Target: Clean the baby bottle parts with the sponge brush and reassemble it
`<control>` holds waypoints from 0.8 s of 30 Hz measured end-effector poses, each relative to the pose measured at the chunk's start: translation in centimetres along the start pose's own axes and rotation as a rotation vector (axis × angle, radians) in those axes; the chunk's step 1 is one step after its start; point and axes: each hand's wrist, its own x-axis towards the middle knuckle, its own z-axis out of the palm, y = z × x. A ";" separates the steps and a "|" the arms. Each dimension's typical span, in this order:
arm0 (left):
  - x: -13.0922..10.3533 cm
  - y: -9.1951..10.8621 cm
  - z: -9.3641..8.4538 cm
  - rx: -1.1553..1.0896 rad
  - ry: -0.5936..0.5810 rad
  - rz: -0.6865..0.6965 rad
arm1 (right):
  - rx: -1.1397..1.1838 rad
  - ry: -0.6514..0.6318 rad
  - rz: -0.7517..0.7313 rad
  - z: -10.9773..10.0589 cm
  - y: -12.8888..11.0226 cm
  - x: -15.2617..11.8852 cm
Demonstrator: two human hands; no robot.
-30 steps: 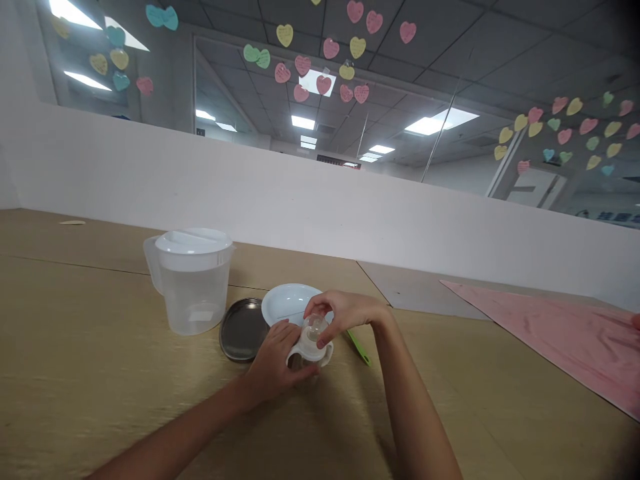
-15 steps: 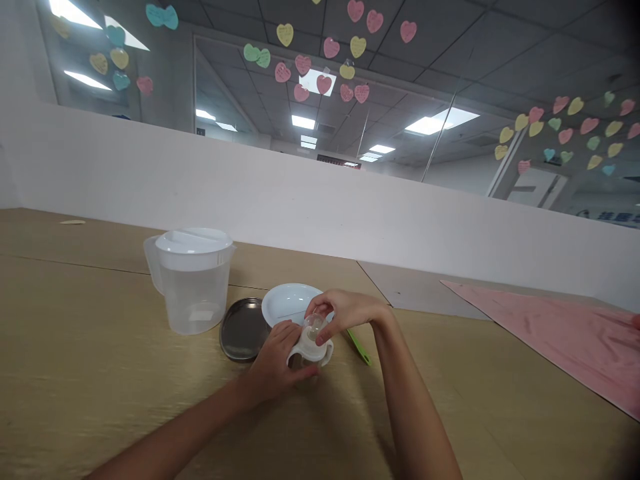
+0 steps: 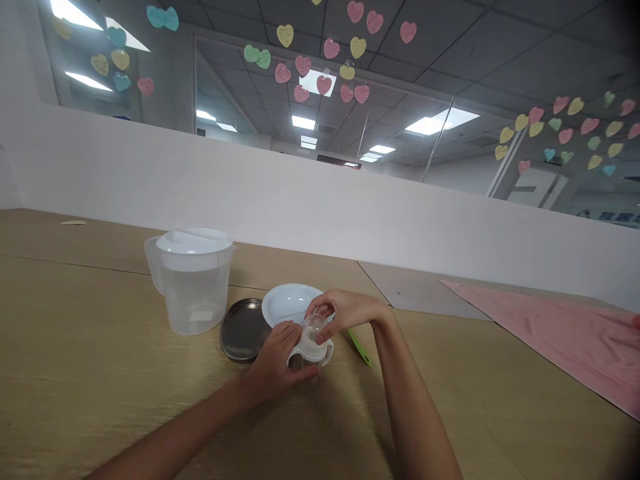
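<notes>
A baby bottle [image 3: 306,353] with white side handles stands on the table before me. My left hand [image 3: 276,357] is wrapped round its left side, the thumb across the front. From above, my right hand [image 3: 350,309] grips the clear cap [image 3: 313,323] at the bottle's top between thumb and fingers. Just behind the bottle is a white bowl [image 3: 286,298], partly hidden by my right hand. A green handle [image 3: 360,348] sticks out below my right wrist; what it belongs to is hidden.
To the left stands a lidded clear plastic pitcher [image 3: 197,300]. A shallow metal dish [image 3: 243,333] lies between it and the bottle. Pink cloth [image 3: 560,333] covers the table's right side, where a bit of skin [image 3: 637,322] shows at the picture's edge. A white wall [image 3: 300,207] runs behind.
</notes>
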 end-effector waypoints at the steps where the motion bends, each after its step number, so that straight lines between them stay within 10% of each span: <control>1: 0.0 0.0 0.0 -0.002 0.000 0.002 | 0.001 0.001 0.000 0.0 0.0 0.0; 24: 0.0 0.1 -0.1 -0.003 -0.026 0.017 | 0.155 -0.048 0.015 -0.2 0.4 -0.1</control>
